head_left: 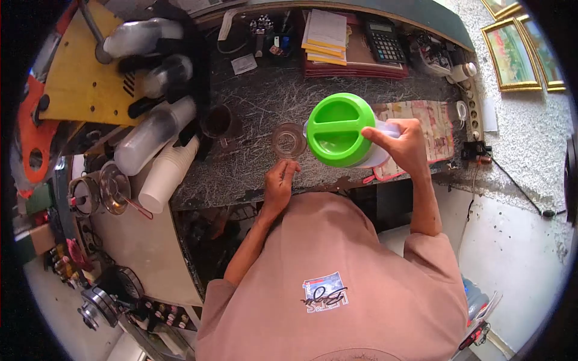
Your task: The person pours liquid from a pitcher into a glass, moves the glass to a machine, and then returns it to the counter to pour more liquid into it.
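Note:
My right hand [404, 144] grips the handle of a pitcher with a bright green lid [340, 130], its thumb resting on the lid's edge. The pitcher is above the dark, scratched counter [259, 90]. To its left, a clear glass [288, 142] stands on the counter. My left hand [281, 182] is at the near side of that glass with its fingers drawn together; whether they touch the glass is hard to tell. Farther left is a dark glass mug [221, 123]. A patterned cloth [430, 126] lies beyond the right hand.
Stacked plastic cups [168, 174] stick out at the left. Along the back are papers [325, 33] on red folders, a calculator [385, 43] and small items. A power strip [472, 111] runs along the right edge, with a cable [521, 186] hanging beyond it.

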`<state>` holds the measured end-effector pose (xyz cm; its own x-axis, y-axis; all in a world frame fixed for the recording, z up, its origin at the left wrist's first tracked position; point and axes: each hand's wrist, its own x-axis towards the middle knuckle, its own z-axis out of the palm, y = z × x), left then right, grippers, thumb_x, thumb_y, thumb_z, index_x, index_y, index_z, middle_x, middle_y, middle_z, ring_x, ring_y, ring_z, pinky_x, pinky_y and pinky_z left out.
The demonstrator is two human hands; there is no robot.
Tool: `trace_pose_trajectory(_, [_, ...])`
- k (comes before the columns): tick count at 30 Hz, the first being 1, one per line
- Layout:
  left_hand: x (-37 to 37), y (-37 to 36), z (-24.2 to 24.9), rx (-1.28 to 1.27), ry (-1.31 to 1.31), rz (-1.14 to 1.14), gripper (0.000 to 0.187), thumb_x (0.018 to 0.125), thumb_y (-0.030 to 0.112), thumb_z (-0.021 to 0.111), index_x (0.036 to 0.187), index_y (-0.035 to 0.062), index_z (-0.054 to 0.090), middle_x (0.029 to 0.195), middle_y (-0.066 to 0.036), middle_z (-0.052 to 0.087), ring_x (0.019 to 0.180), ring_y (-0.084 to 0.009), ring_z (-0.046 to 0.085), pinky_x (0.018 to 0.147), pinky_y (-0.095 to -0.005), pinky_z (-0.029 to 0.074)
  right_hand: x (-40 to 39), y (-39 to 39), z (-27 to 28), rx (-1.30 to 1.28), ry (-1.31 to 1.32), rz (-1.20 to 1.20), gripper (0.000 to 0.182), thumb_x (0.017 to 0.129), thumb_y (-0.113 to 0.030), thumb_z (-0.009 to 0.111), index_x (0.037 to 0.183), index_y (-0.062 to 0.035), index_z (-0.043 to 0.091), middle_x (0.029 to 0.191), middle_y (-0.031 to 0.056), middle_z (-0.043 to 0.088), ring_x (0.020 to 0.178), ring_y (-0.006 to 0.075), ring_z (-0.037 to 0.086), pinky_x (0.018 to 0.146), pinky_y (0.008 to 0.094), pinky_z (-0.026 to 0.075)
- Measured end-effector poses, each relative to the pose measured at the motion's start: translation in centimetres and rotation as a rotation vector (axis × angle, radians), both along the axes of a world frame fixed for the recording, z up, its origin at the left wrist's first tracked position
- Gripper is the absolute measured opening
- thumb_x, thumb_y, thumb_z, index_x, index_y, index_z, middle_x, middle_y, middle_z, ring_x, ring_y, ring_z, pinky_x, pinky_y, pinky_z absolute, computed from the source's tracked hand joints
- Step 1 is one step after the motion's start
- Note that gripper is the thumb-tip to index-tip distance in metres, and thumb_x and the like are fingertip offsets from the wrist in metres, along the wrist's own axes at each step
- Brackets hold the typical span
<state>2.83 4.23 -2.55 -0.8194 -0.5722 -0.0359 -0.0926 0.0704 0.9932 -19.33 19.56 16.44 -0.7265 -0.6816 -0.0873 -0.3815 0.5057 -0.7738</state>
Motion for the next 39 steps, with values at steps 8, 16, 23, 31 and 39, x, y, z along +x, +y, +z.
trace_pose_trajectory(8, [0.1,-0.4,-0.3,-0.094,0.009,-0.078,0.031,0.106,0.020,0.048,0.093,-0.0025,0.064,0.087,-0.016,0.063,0.081,-0.0310,0.065,0.074,-0.0394,0.050,0.8,-3.4,1.9,0.172,0.222,0.251,0.063,0.081,-0.056,0.078,0.072,0.0060,0.072,0.059,0.0195,0.065,0.052,0.0263,0.068,0.051,0.0364,0.051])
trace_pose_trajectory(16, [0.0,-0.4,-0.8,-0.102,0.043,-0.080,0.032,0.106,0.021,0.048,0.092,-0.0022,0.064,0.086,-0.017,0.062,0.082,-0.0341,0.064,0.074,-0.0419,0.049,0.9,-4.9,3.7,0.272,0.283,0.324,0.055,0.080,-0.049,0.081,0.078,0.0047,0.074,0.059,0.0148,0.066,0.050,0.0194,0.065,0.049,0.0329,0.048])
trace_pose_trajectory(23, [0.0,-0.3,-1.2,-0.099,0.033,-0.086,0.032,0.106,0.022,0.048,0.092,-0.0025,0.064,0.086,-0.018,0.061,0.082,-0.0364,0.063,0.074,-0.0434,0.049,1.4,-5.9,5.0,0.274,0.354,0.381,0.054,0.081,-0.048,0.082,0.073,0.0050,0.072,0.054,0.0163,0.061,0.045,0.0169,0.060,0.046,0.0344,0.045])
trace_pose_trajectory(31, [0.0,-0.5,-1.0,-0.117,0.024,-0.096,0.033,0.106,0.022,0.049,0.090,-0.0028,0.063,0.086,-0.019,0.060,0.083,-0.0382,0.063,0.074,-0.0449,0.048,1.6,-6.4,5.6,0.265,0.358,0.417,0.054,0.081,-0.047,0.082,0.073,0.0050,0.072,0.052,0.0154,0.060,0.043,0.0168,0.058,0.044,0.0341,0.044])
trace_pose_trajectory(39, [0.0,-0.6,-0.7,-0.103,0.030,-0.102,0.031,0.106,0.022,0.049,0.091,-0.0016,0.063,0.086,-0.019,0.060,0.082,-0.0376,0.063,0.073,-0.0441,0.049,1.4,-6.6,5.8,0.319,0.391,0.441,0.055,0.082,-0.049,0.080,0.075,0.0051,0.072,0.054,0.0179,0.060,0.044,0.0236,0.060,0.045,0.0358,0.045])
